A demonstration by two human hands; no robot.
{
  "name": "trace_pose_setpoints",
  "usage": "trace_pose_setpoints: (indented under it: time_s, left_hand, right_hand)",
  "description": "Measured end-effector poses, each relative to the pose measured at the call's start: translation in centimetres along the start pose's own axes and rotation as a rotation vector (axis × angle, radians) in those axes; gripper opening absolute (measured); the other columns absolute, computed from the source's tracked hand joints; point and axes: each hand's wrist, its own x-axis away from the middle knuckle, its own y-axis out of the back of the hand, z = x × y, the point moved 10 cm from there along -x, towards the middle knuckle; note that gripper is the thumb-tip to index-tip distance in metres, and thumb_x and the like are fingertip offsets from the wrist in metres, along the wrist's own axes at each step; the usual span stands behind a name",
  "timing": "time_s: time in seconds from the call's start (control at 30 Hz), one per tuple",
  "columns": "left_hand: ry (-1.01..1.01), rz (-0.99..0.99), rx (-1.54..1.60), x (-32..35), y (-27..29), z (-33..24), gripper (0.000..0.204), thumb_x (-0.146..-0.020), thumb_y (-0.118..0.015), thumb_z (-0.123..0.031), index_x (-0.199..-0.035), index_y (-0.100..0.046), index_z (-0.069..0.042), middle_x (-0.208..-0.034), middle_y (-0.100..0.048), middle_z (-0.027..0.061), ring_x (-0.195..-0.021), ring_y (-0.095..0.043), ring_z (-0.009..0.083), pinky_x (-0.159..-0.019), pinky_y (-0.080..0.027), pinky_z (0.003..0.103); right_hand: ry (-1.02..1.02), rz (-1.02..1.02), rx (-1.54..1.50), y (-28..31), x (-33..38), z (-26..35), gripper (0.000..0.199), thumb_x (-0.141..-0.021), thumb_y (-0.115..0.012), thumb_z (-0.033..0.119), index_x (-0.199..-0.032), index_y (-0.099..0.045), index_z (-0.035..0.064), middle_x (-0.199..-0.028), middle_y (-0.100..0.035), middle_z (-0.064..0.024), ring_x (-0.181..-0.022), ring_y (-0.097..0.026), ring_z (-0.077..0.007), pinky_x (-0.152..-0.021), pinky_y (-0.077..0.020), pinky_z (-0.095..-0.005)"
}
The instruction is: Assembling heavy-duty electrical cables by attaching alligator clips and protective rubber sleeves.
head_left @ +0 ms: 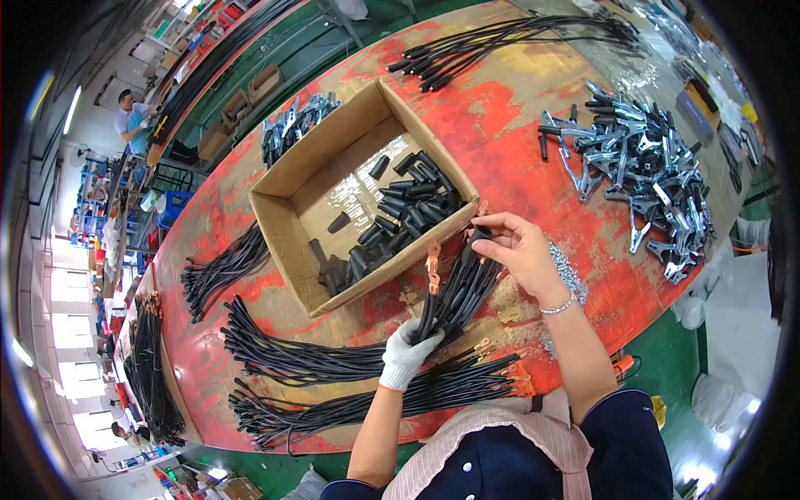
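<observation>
My left hand (pixel 407 357), in a white glove, is closed around a bundle of black cables (pixel 457 296). Copper lugs (pixel 433 265) stick out at the upper end of this bundle. Bare, with a bracelet at the wrist, my right hand (pixel 518 248) pinches a black sleeve (pixel 481 234) at a cable end, between thumb and fingers. It is beside the near right corner of an open cardboard box (pixel 392 271). Inside the box lie many loose black sleeves (pixel 408 208). How far the pinched sleeve covers its cable end is hidden by my fingers.
Metal spring clamps (pixel 646 175) are heaped at the right of the red, worn table (pixel 517 125); another clamp pile (pixel 296 125) sits behind the box. More black cables (pixel 292 346) lie left, near and far. Small metal parts (pixel 567 271) are by my right wrist. A person (pixel 132 121) stands far left.
</observation>
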Motion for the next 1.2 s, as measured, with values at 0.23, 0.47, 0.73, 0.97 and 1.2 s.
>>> trace_pose_setpoints:
  time_s: [0.23,0.47,0.73,0.97,1.2]
  left_hand:
    - [0.036,-0.029,-0.095,0.1,-0.3,0.7,0.026,-0.078,-0.081,-0.012,-0.099,-0.068,-0.002,-0.088,-0.068,0.0007,-0.079,-0.060,0.0072,-0.073,-0.049,0.024]
    - [-0.074,0.010,0.291,-0.9,1.9,-1.2,0.020,-0.080,-0.076,-0.004,-0.097,-0.066,-0.002,-0.089,-0.068,0.0033,-0.081,-0.063,0.0119,-0.075,-0.051,0.026]
    - [-0.228,-0.025,-0.244,-2.1,0.0,-0.1,0.022,-0.087,-0.069,-0.021,-0.104,-0.067,-0.007,-0.089,-0.070,0.0078,-0.080,-0.067,0.0214,-0.070,-0.052,0.032]
    - [-0.581,-0.059,-0.740,-0.8,-2.6,-3.0,0.032,-0.076,-0.069,-0.025,-0.107,-0.067,-0.019,-0.080,-0.065,0.0075,-0.072,-0.064,0.0286,-0.063,-0.052,0.041]
    - [-0.638,-0.043,-0.738,-0.8,-1.9,-2.6,0.036,-0.074,-0.072,-0.026,-0.109,-0.066,-0.018,-0.076,-0.064,0.0045,-0.068,-0.064,0.0249,-0.059,-0.052,0.039]
  right_hand:
    - [-0.081,0.151,0.180,-1.6,1.5,-4.3,0.033,-0.083,-0.076,0.008,-0.113,-0.063,0.0017,-0.101,-0.065,-0.0022,-0.093,-0.061,-0.0087,-0.082,-0.0505,-0.0254]
    - [-0.122,0.288,1.253,-3.5,4.7,-11.8,0.052,-0.079,-0.073,0.049,-0.095,-0.068,-0.0001,-0.076,-0.070,-0.0129,-0.073,-0.070,-0.0310,-0.069,-0.0551,-0.0382]
    - [-0.092,0.638,0.990,-10.0,1.7,-1.1,0.040,-0.091,-0.058,0.045,-0.087,-0.070,0.0071,-0.072,-0.070,-0.0083,-0.071,-0.070,-0.0265,-0.066,-0.0540,-0.0385]
    - [0.635,0.745,1.622,-14.7,-18.2,-3.4,0.025,-0.087,-0.055,0.011,-0.105,-0.070,0.0178,-0.104,-0.067,-0.0071,-0.100,-0.064,-0.0281,-0.085,-0.0528,-0.0399]
    - [0.836,1.386,1.924,-15.5,-21.2,-14.6,0.038,-0.089,-0.048,0.012,-0.124,-0.052,0.0228,-0.118,-0.053,-0.0065,-0.103,-0.061,-0.0268,-0.086,-0.0533,-0.0381]
